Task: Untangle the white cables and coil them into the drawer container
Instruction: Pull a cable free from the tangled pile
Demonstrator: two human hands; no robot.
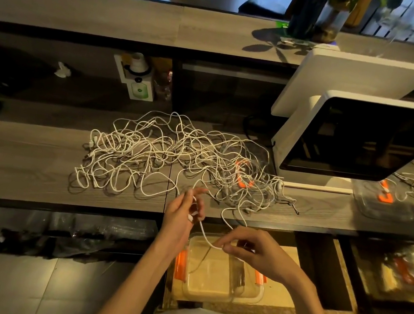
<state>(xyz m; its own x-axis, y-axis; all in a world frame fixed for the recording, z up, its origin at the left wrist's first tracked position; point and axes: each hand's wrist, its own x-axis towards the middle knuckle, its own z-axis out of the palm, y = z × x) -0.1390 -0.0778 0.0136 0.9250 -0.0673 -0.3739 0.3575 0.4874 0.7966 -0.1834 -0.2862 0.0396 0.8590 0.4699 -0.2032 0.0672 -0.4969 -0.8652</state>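
No text, brand or number is legible; the white box (140, 89) bears only a blurred green emblem.

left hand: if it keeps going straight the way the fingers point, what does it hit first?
Probably the tangle of white cables on the counter: the left hand points up and away toward it. Depth is unclear from a single view.

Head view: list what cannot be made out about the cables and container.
- Cable pile: how many cables it holds; the strands overlap too densely.
- Held cable: where it joins the pile; lost among the loops.
- Left hand grip: the cable end is hidden by its fingers.
- Container: its far end lies under the right hand.
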